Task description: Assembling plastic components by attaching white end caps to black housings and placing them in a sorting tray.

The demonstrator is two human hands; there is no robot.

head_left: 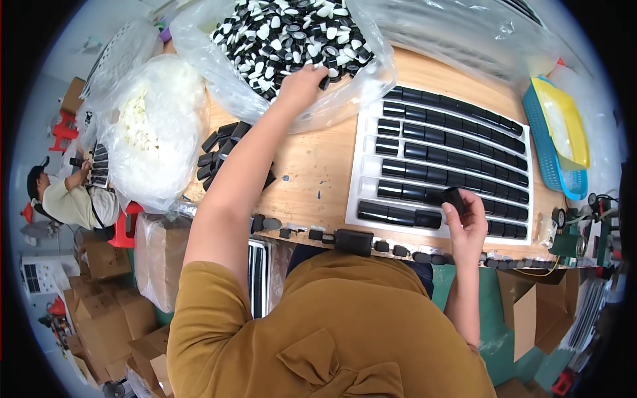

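Observation:
My left hand [302, 87] reaches to the near edge of a heap of small black and white oval pieces [292, 40] in a clear plastic bag [232, 86]. Its fingers are closed around a small black piece [324, 83]. Above the front rows of a white tray [371, 109], my right hand [468, 222] pinches a short glossy black cylinder [453, 198] between thumb and fingers. Curved rows of similar black cylinders [458, 156] lie in the tray's grooves.
Loose black cylinders [222, 149] are piled beside my left forearm. A bag of whitish pieces [156, 132] stands at the left. Blue and yellow baskets [551, 146] sit at the right. Black parts line the table's front edge [355, 242]. Another person [73, 196] works at far left.

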